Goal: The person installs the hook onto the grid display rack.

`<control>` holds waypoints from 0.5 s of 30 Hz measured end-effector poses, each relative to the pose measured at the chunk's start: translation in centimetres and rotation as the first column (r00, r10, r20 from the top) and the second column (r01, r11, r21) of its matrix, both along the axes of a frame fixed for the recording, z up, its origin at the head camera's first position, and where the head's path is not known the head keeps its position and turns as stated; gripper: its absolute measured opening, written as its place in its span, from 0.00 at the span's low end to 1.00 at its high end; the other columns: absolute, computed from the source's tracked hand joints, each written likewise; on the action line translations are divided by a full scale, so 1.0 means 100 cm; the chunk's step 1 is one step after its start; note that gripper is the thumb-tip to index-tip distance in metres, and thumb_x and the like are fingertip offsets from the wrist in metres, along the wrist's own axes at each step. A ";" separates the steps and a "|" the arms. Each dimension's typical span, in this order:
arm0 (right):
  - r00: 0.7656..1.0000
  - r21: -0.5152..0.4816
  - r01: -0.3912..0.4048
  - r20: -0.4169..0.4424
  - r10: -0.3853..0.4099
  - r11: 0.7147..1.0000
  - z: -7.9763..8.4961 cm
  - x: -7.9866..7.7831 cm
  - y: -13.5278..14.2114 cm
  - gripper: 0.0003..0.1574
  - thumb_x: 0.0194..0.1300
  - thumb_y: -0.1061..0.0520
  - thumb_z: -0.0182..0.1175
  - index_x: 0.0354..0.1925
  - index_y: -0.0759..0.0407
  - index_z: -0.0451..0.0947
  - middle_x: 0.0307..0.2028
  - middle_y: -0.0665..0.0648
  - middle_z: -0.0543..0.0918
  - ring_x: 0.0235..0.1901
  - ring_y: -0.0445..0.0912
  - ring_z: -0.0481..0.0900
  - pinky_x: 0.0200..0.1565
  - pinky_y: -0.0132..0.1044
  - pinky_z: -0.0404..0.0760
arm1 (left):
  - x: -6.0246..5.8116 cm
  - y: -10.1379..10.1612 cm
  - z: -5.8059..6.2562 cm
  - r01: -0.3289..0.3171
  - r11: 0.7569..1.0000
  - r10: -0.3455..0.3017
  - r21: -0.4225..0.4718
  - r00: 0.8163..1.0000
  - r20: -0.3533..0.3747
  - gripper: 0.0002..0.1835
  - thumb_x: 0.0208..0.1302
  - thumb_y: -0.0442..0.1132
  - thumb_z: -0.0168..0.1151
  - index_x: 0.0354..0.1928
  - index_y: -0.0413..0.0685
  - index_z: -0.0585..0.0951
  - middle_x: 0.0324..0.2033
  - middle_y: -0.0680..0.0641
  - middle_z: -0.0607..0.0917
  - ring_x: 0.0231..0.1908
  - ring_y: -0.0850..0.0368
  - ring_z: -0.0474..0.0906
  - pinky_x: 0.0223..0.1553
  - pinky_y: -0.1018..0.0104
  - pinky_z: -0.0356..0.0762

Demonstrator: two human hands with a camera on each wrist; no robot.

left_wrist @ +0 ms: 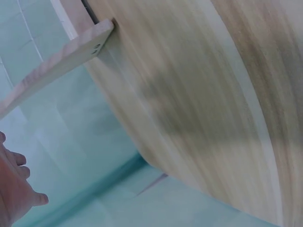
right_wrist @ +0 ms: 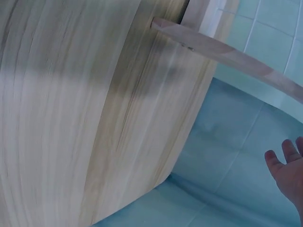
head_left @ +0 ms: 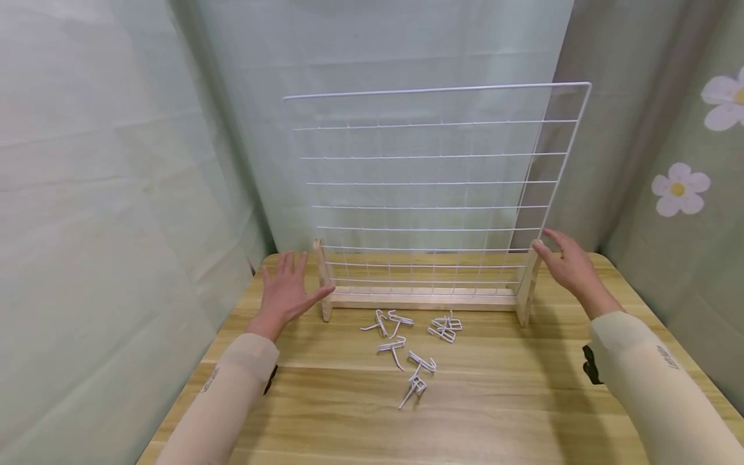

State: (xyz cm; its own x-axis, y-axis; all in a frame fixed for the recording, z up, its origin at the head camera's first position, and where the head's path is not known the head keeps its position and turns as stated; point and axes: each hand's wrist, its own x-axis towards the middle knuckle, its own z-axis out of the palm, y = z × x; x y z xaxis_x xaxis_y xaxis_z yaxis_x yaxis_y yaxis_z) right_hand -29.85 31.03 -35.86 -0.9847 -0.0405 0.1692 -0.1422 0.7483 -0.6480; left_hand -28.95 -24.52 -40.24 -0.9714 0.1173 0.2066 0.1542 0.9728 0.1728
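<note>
A white wire grid panel (head_left: pixel 438 207) stands upright in a wooden base (head_left: pixel 424 301) with an upright at each end. Beside the left wooden upright (head_left: pixel 323 281), my left hand (head_left: pixel 285 290) has its fingers spread and its thumb pointing toward the wood. My right hand (head_left: pixel 572 268) is at the right wooden upright (head_left: pixel 527 287), with the thumb near its top; whether it touches cannot be told. In the right wrist view the fingers (right_wrist: pixel 289 151) are extended, away from the wood. On the table in front lie several white wire hooks (head_left: pixel 392 347).
The wooden table (head_left: pixel 349 413) carries the rack near its back edge. Pale green cloth (head_left: pixel 116 194) hangs at the left and behind, and flowered cloth (head_left: pixel 639 226) at the right. A small group of looped white wire hooks (head_left: pixel 446 328) lies close to the base.
</note>
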 end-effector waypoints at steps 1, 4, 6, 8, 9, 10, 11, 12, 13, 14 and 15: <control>1.000 -0.020 0.005 0.003 -0.005 1.000 0.000 0.000 0.000 0.47 0.76 0.33 0.40 0.77 0.62 0.46 0.73 0.77 0.49 0.67 0.76 0.51 0.60 0.74 0.53 | 0.000 0.001 0.001 0.004 1.000 -0.004 0.006 1.000 -0.004 0.60 0.59 0.79 0.47 0.78 0.42 0.44 0.76 0.32 0.41 0.75 0.36 0.32 0.65 0.28 0.26; 1.000 -0.070 0.020 -0.003 -0.020 0.997 -0.001 -0.001 -0.002 0.47 0.76 0.34 0.40 0.77 0.63 0.48 0.70 0.79 0.54 0.66 0.76 0.55 0.59 0.74 0.57 | 0.001 0.004 0.004 0.010 1.000 -0.010 0.017 1.000 -0.005 0.60 0.59 0.79 0.47 0.78 0.43 0.44 0.76 0.32 0.40 0.75 0.36 0.31 0.65 0.28 0.25; 1.000 -0.105 0.022 -0.019 -0.024 0.994 -0.002 0.000 -0.003 0.46 0.77 0.35 0.41 0.76 0.64 0.50 0.69 0.79 0.58 0.65 0.75 0.57 0.59 0.72 0.59 | 0.002 0.006 0.005 0.012 1.000 -0.012 0.017 1.000 -0.004 0.61 0.58 0.80 0.46 0.79 0.44 0.44 0.76 0.32 0.40 0.75 0.37 0.31 0.65 0.28 0.26; 0.999 -0.135 0.022 -0.040 -0.028 0.991 -0.003 0.001 -0.005 0.45 0.77 0.36 0.41 0.75 0.66 0.52 0.67 0.79 0.61 0.65 0.74 0.60 0.59 0.71 0.61 | 0.004 0.008 0.004 0.013 1.000 -0.013 0.018 1.000 0.001 0.61 0.57 0.81 0.45 0.79 0.45 0.43 0.76 0.33 0.41 0.75 0.37 0.31 0.65 0.28 0.28; 0.998 -0.152 0.021 -0.049 -0.029 0.988 -0.003 0.001 -0.006 0.44 0.77 0.36 0.41 0.74 0.67 0.53 0.67 0.79 0.62 0.64 0.73 0.61 0.59 0.70 0.62 | 0.004 0.010 0.005 0.015 1.000 -0.015 0.022 1.000 0.001 0.61 0.57 0.81 0.45 0.79 0.45 0.43 0.76 0.33 0.41 0.75 0.37 0.31 0.65 0.27 0.28; 0.998 -0.168 0.020 -0.055 -0.030 0.985 -0.004 0.001 -0.007 0.44 0.77 0.37 0.42 0.74 0.67 0.54 0.67 0.78 0.63 0.64 0.72 0.61 0.60 0.69 0.63 | 0.005 0.011 0.004 0.016 1.000 -0.016 0.020 1.000 -0.001 0.61 0.56 0.82 0.45 0.79 0.46 0.44 0.76 0.32 0.42 0.75 0.36 0.32 0.65 0.28 0.29; 0.997 -0.181 0.022 -0.062 -0.033 0.983 -0.004 0.002 -0.008 0.44 0.77 0.37 0.42 0.73 0.68 0.55 0.67 0.78 0.63 0.64 0.72 0.62 0.60 0.68 0.63 | 0.006 0.012 0.005 0.017 1.000 -0.017 0.021 1.000 -0.006 0.61 0.56 0.82 0.45 0.79 0.46 0.44 0.76 0.32 0.42 0.75 0.36 0.33 0.66 0.28 0.30; 0.997 -0.190 0.025 -0.068 -0.039 0.981 -0.004 0.002 -0.009 0.43 0.77 0.37 0.42 0.72 0.69 0.57 0.66 0.78 0.64 0.64 0.72 0.63 0.60 0.68 0.64 | 0.007 0.013 0.005 0.018 1.000 -0.018 0.023 1.000 -0.011 0.61 0.56 0.82 0.45 0.79 0.46 0.45 0.76 0.32 0.43 0.75 0.36 0.34 0.66 0.27 0.31; 0.997 -0.199 0.028 -0.071 -0.043 0.980 -0.005 0.002 -0.010 0.42 0.78 0.38 0.42 0.72 0.69 0.59 0.66 0.77 0.65 0.64 0.71 0.63 0.59 0.67 0.65 | 0.008 0.014 0.005 0.019 0.999 -0.019 0.026 1.000 -0.018 0.61 0.56 0.82 0.46 0.79 0.46 0.45 0.76 0.32 0.44 0.75 0.36 0.36 0.66 0.28 0.31; 0.996 -0.203 0.031 -0.078 -0.048 0.979 -0.005 0.002 -0.011 0.41 0.78 0.38 0.42 0.71 0.69 0.60 0.65 0.77 0.66 0.63 0.71 0.64 0.59 0.67 0.65 | 0.009 0.015 0.005 0.021 0.999 -0.020 0.027 0.999 -0.026 0.61 0.56 0.81 0.46 0.79 0.46 0.46 0.76 0.32 0.45 0.75 0.35 0.37 0.66 0.27 0.32; 0.995 -0.207 0.033 -0.085 -0.052 0.978 -0.006 0.002 -0.011 0.41 0.78 0.39 0.43 0.70 0.70 0.62 0.65 0.77 0.66 0.63 0.71 0.65 0.59 0.67 0.66 | 0.010 0.017 0.005 0.024 0.999 -0.023 0.031 0.999 -0.030 0.61 0.56 0.81 0.47 0.79 0.46 0.47 0.76 0.32 0.46 0.74 0.35 0.38 0.66 0.27 0.33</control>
